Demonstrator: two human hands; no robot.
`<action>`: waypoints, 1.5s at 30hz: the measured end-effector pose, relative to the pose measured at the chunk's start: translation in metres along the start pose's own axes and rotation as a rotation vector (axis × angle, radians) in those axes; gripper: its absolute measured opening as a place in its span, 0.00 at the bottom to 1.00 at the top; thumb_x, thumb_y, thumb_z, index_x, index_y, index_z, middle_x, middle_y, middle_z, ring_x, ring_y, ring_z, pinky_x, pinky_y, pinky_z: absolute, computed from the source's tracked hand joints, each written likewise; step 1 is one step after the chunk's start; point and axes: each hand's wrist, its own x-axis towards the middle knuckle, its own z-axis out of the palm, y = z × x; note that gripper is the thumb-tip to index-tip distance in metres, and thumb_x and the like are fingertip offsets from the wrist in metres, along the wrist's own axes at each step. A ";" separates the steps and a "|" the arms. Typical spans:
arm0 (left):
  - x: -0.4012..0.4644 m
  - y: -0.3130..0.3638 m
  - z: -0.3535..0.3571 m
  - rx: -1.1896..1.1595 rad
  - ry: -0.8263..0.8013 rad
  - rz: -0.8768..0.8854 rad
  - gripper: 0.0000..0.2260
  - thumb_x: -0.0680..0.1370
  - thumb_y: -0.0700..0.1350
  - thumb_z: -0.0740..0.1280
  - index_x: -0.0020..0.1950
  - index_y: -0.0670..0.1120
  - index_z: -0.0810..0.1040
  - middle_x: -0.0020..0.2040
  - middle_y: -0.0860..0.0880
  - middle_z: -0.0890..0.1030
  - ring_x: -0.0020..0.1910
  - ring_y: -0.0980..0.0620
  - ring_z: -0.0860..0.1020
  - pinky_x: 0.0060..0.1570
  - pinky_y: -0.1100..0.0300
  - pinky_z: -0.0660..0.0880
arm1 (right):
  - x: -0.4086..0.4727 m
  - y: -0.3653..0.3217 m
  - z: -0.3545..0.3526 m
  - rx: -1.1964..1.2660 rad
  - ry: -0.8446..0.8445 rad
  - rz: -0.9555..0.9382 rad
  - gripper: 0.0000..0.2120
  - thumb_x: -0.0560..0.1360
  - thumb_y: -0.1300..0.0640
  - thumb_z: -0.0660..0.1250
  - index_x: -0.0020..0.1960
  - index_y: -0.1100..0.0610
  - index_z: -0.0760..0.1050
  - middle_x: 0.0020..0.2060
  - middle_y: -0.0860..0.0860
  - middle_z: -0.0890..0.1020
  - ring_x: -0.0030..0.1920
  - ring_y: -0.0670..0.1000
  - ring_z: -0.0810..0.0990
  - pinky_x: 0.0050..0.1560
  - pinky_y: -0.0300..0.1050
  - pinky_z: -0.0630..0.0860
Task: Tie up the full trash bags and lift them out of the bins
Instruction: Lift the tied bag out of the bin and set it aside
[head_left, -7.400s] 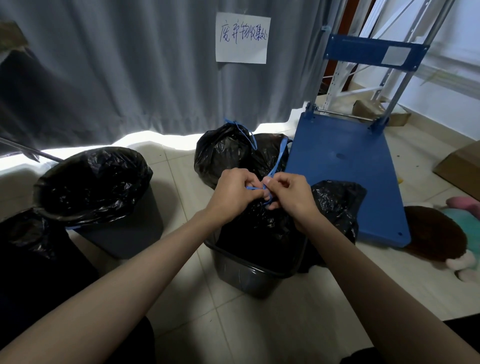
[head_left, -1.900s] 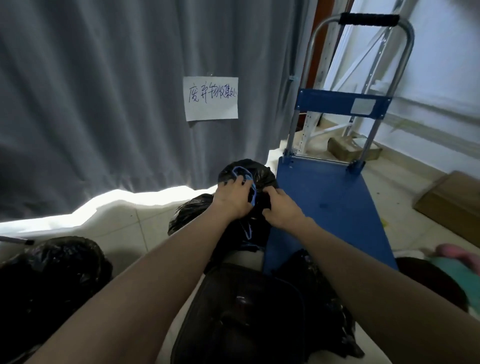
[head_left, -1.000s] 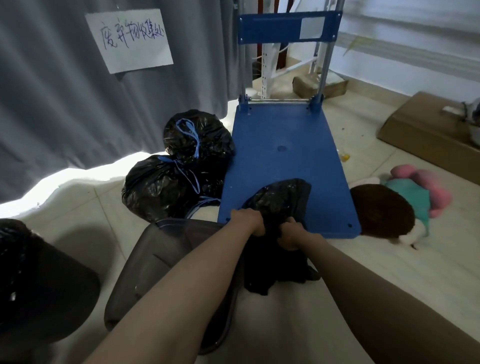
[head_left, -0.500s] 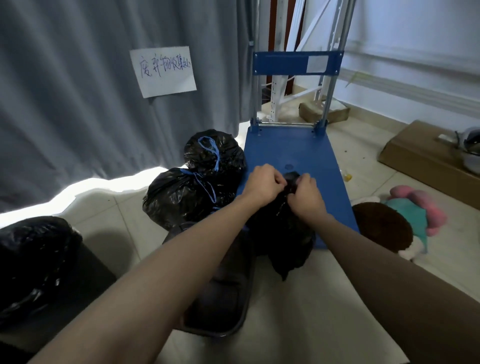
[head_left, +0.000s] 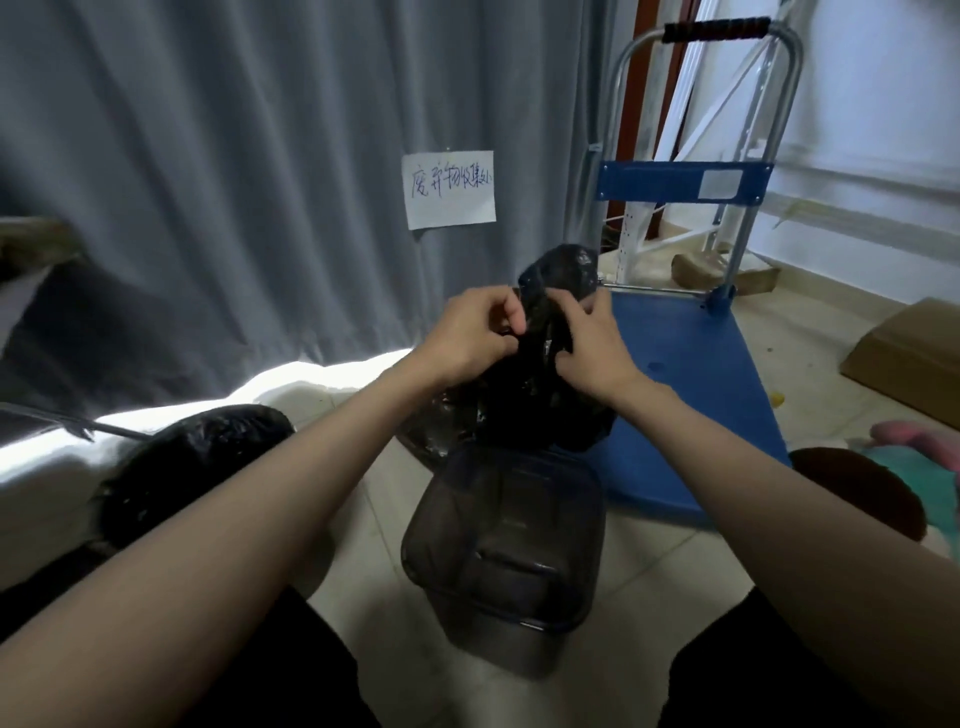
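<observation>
Grey curtain (head_left: 208, 182) behind — above the bin (head_left: 501, 566), my left hand (head_left: 470, 335) and right hand (head_left: 592, 345) both pinch the black bag (head_left: 524, 395).

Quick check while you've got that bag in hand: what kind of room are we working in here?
Likely a storeroom or waste collection corner. A handwritten paper sign is pinned to a grey curtain, a blue platform trolley stands on the tiled floor, and both hands, left hand and right hand, grip a black trash bag above an empty bin.

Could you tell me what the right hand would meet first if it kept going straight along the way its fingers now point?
The right hand points left into the black bag it pinches; past that fold, likely the left hand close opposite, though depth is unclear.
</observation>
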 end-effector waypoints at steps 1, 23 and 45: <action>-0.004 -0.003 -0.006 0.007 -0.003 -0.002 0.12 0.69 0.30 0.70 0.38 0.48 0.75 0.33 0.56 0.75 0.28 0.66 0.72 0.33 0.74 0.66 | 0.002 -0.007 0.003 0.003 -0.024 -0.051 0.37 0.68 0.68 0.64 0.74 0.48 0.62 0.54 0.53 0.61 0.58 0.58 0.69 0.63 0.54 0.72; -0.024 -0.021 -0.034 0.118 0.361 0.047 0.19 0.67 0.63 0.74 0.45 0.51 0.75 0.41 0.54 0.79 0.37 0.58 0.75 0.40 0.60 0.73 | -0.010 -0.041 -0.010 0.515 0.216 -0.069 0.11 0.75 0.54 0.70 0.40 0.59 0.72 0.30 0.53 0.71 0.32 0.47 0.68 0.34 0.40 0.66; -0.018 -0.018 -0.013 0.164 0.393 0.104 0.01 0.74 0.46 0.65 0.43 0.50 0.75 0.38 0.55 0.79 0.40 0.52 0.78 0.50 0.48 0.76 | 0.005 -0.010 -0.012 0.148 0.055 0.225 0.27 0.70 0.67 0.61 0.67 0.50 0.73 0.67 0.54 0.70 0.68 0.58 0.67 0.71 0.56 0.65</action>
